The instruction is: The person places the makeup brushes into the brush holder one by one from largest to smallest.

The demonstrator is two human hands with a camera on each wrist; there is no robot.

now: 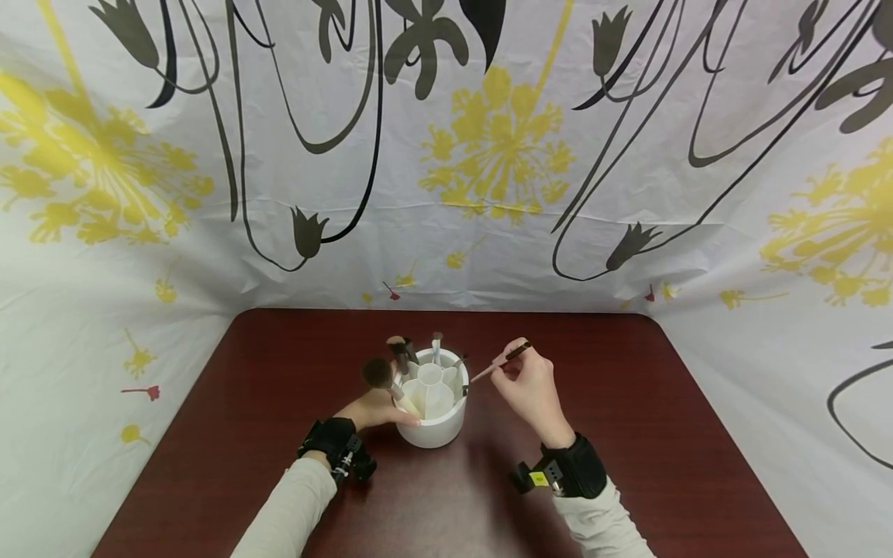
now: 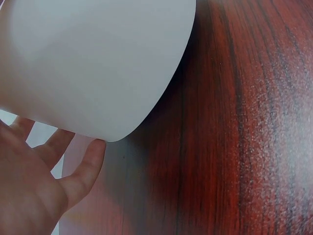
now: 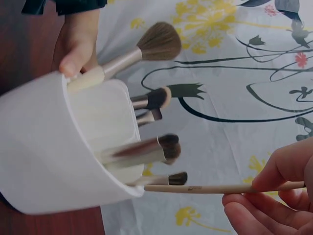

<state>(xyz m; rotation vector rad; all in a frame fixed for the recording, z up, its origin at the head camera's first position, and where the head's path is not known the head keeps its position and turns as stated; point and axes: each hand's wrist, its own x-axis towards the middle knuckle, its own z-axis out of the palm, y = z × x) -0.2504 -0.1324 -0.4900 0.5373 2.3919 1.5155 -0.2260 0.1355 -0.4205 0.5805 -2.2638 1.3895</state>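
Note:
A white round brush holder [image 1: 434, 435] with divided compartments stands on the table. My left hand [image 1: 377, 409] grips its left side, thumb at the rim and fingers [image 2: 90, 159] against the outer wall. To the right of the holder, my right hand [image 1: 532, 389] pinches a slim makeup brush [image 3: 210, 189]. Its pale handle slants down toward the holder, the handle's end right at the rim in the right wrist view, and its dark end points up and away. Inside the holder, a large fluffy brush [image 3: 160, 43] leans by my left thumb; several smaller makeup brushes [image 3: 168, 147] stand farther round.
Under the holder is a dark reddish wooden table [image 1: 307, 341] with rounded far corners. Behind and beside it hangs a white cloth [image 1: 391, 178] printed with yellow and grey flowers. Each wrist wears a black camera strap [image 1: 584, 466].

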